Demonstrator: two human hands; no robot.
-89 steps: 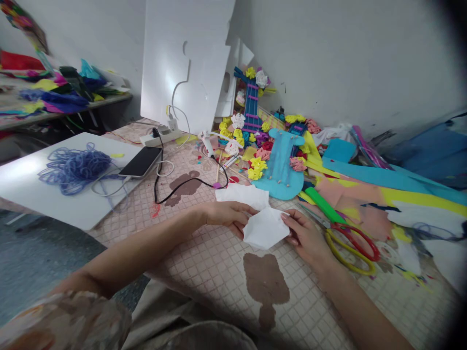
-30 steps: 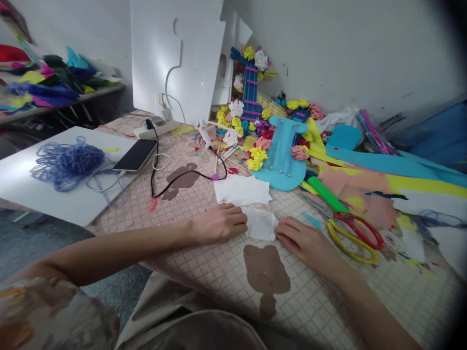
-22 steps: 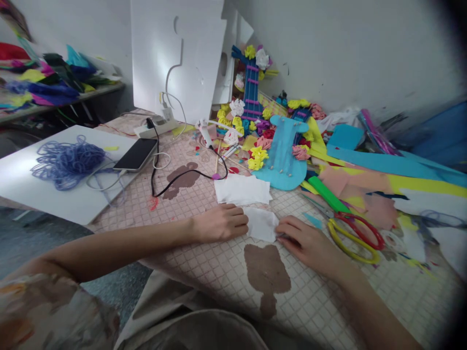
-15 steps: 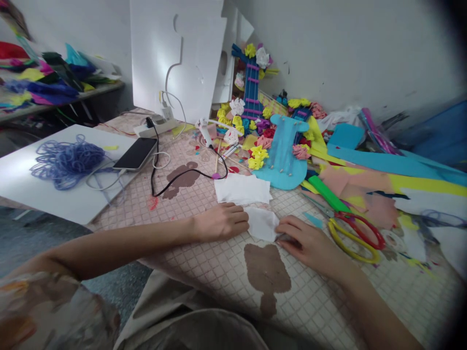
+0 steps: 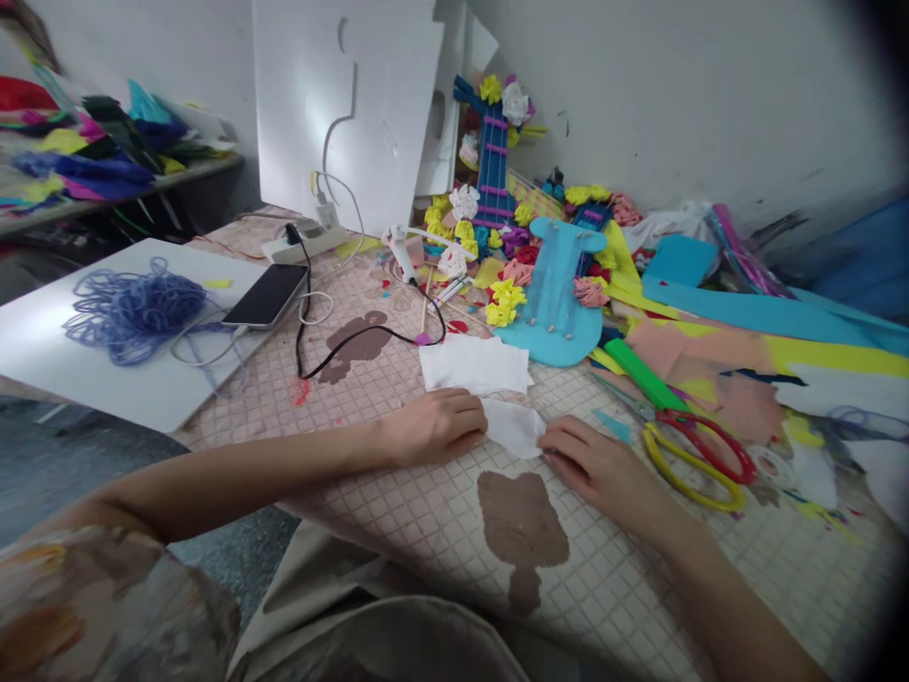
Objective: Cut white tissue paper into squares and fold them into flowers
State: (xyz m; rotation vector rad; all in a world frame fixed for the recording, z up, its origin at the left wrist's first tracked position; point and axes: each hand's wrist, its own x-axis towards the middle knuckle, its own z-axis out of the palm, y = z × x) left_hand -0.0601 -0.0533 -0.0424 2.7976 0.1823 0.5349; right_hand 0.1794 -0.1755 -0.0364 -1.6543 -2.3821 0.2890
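Observation:
A small folded white tissue paper (image 5: 515,428) lies on the pink tiled mat (image 5: 398,530) between my hands. My left hand (image 5: 435,426) is curled, its fingers pinching the paper's left edge. On the paper's right edge rests my right hand (image 5: 597,464), with the fingertips pressed down and closed on it. A second white tissue sheet (image 5: 474,365) lies flat just beyond the left hand. Red and yellow scissors (image 5: 692,455) lie to the right of my right hand.
A light blue guitar-shaped cutout (image 5: 558,303) with paper flowers and foam scraps fills the back right. A phone (image 5: 266,295) and purple cord (image 5: 134,305) sit on a white board (image 5: 99,379) at left. A black cable (image 5: 341,346) and glue gun (image 5: 401,254) lie behind.
The paper, held up and wider three seconds ago, now lies pressed on the mat, folded smaller. Both hands have closed in on it.

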